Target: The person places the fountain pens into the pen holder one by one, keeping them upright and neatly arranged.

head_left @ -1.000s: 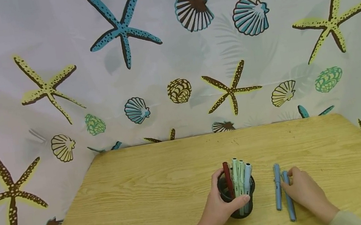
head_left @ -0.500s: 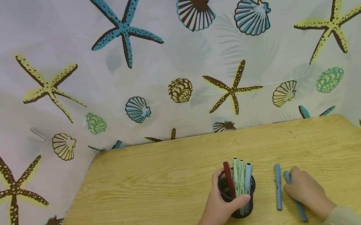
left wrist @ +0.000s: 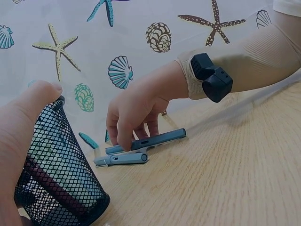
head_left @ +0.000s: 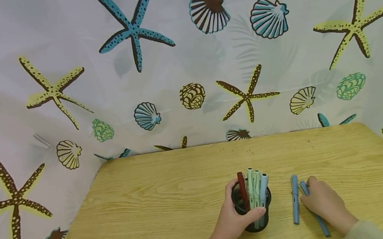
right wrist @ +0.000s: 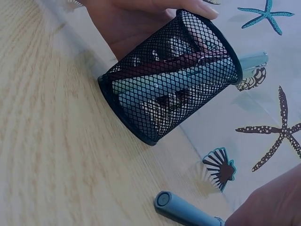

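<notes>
A black mesh pen cup (head_left: 255, 225) stands on the wooden table, gripped round its side by my left hand (head_left: 232, 216). Its pens include a dark red pen (head_left: 242, 190), two pale green pens (head_left: 250, 184) and a light blue pen (head_left: 264, 187). To the right of the cup, my right hand (head_left: 322, 199) pinches a blue pen (head_left: 322, 225) near its upper end; the pen slants, its lower end toward the right. Another blue pen (head_left: 295, 203) lies just left of that hand, untouched. In the left wrist view the right fingers bend down over the held pen (left wrist: 169, 136).
The wooden table (head_left: 151, 198) reaches back to a pale cloth (head_left: 176, 64) printed with starfish and shells, which also rises at both sides. A black device (left wrist: 211, 77) is strapped to the right wrist.
My right hand has taken hold of the right-hand blue pen, whose lower end has swung rightward from nearly straight to slanted. The left hand and cup stay in place.
</notes>
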The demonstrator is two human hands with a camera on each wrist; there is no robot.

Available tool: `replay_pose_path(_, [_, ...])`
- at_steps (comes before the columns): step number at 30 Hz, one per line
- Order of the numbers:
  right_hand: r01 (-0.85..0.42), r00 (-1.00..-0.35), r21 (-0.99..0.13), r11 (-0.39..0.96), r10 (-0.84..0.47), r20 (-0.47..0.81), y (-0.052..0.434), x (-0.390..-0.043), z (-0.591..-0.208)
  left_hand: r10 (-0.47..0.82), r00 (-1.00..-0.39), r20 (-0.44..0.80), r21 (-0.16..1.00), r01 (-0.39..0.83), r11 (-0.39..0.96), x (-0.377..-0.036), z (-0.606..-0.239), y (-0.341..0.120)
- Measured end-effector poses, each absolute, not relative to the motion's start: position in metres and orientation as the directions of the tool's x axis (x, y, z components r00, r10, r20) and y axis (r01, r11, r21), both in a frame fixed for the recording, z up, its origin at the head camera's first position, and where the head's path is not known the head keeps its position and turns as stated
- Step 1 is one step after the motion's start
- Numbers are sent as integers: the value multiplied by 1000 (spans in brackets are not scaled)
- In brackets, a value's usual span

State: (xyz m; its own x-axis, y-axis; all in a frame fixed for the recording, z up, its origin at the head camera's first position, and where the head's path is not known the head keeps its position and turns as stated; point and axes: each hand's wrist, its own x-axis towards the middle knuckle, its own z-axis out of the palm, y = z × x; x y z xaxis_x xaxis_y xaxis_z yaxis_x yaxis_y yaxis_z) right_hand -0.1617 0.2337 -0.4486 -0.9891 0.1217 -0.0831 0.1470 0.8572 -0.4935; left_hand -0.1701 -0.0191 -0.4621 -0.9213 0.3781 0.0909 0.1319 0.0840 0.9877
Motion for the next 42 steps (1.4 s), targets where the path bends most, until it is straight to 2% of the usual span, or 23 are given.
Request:
replay_pose_path(20, [118, -984, -553, 825, 174, 49, 226, -156, -443, 371, -926, 75, 990, 114, 84, -171, -462, -19])
replay_pose_path(36, [36, -965, -610, 791, 187, 186, 220, -151, -435, 368, -928, 63, 990, 103, 92, -170, -461, -18])
replay_pose_path(42, [-32, -951, -613, 789, 164, 261, 213, -146, -429, 370, -926, 73, 990, 113, 89, -170, -461, -18])
